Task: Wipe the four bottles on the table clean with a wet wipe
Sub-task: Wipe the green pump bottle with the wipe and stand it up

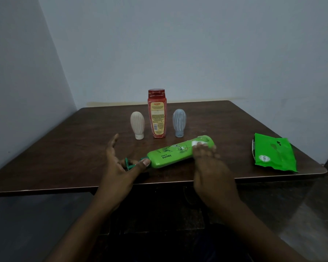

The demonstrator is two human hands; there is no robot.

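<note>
Both hands are over the near part of the table [64, 163]. Left hand [117, 167]: thumb and curled fingers pinch the dark green pump head [128, 163] of the green bottle [170, 156], thumb tip against the neck; index finger stretched out, pointing away from me, touching nothing. Right hand [208, 167]: fingers curled over the bottle's far-right end, pressing a white wet wipe [197, 143] onto it. Only a small patch of wipe shows past my fingertips. Fingers are blurred.

Green bottle: on its side, at a slant, pump end near-left, base far-right. Label faces up, word "Henna" legible. I cannot tell whether it rests on the table or is held just above it.

Right of the bottle and well apart from it, near the right edge of the table: a green pack of wipes [273, 154], lying flat, dented.

Farther back, a row of three bottles, upright, close but not touching:
- left: small whitish ribbed bottle [137, 125], standing on its cap;
- middle: tall red bottle [156, 116], red cap on top, back label toward me;
- right: small grey-blue ribbed bottle [179, 122], standing on its cap.

Table is dark brown wood. Behind it, plain pale walls [197, 44] meet in a corner at far left.
</note>
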